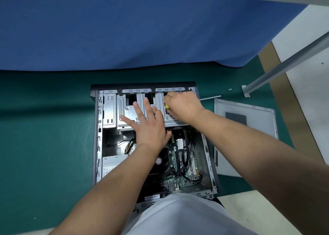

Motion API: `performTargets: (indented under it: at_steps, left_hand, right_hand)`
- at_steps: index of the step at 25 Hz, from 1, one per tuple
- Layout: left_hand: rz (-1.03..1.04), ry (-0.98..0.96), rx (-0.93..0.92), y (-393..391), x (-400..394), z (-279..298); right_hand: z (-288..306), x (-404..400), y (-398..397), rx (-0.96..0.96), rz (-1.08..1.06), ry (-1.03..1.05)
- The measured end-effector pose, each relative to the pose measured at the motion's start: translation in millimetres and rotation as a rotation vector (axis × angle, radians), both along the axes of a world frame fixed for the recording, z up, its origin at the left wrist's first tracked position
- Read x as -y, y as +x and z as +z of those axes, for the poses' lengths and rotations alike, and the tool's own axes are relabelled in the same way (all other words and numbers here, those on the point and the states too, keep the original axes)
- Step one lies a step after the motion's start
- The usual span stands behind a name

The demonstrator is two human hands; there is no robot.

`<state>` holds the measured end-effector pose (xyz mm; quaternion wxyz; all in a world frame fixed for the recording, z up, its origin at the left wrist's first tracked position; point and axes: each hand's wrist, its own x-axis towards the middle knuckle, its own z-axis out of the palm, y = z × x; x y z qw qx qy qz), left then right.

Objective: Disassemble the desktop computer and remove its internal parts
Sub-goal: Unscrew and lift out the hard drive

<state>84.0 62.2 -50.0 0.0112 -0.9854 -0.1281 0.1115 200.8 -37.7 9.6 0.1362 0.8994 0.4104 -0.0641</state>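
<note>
Case: the open grey metal desktop computer case (pixel 97 137) lies on its side on a dark green mat (pixel 44 128), long axis running away from the person, its black front bezel at the far end.
Contents, far end: a silver stamped-steel drive cage (pixel 124 117) spans the width of the case.
Contents, near end: a green motherboard (pixel 185 163) with black cables, a black round cooler fan (pixel 162 161) bearing a small round sticker, and a grey power supply box (pixel 111 163) along the left wall.
Writing: white labels on the power supply, on the motherboard and on the near edge of the case; the print is too small to read.
Left hand (pixel 147 124): flat on the drive cage, fingers straight and spread, pressing down.
Right hand (pixel 183 106): fingers curled round a yellow-handled tool (pixel 166 107) at the right part of the cage; its tip is hidden.
Beside the case: the detached grey side panel with a mesh vent (pixel 249 117) lies flat to the right, beyond it a thin metal rod (pixel 210 97) and two small screws (pixel 229 89).
</note>
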Motion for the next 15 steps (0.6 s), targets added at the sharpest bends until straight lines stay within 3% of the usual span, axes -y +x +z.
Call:
performTargets:
  at_steps: [5, 11, 15]
  left_hand:
    - [0.003, 0.0, 0.008, 0, 0, -2]
    - [0.008, 0.0, 0.011, 1, 0, -3]
    - [0.004, 0.002, 0.012, 1, 0, -3]
  right_hand:
    - [4, 0, 3, -0.136, -0.22, 0.145]
    - [0, -9, -3, -0.074, -0.261, 0.145]
    - [2, -9, -1, -0.088, -0.166, 0.078]
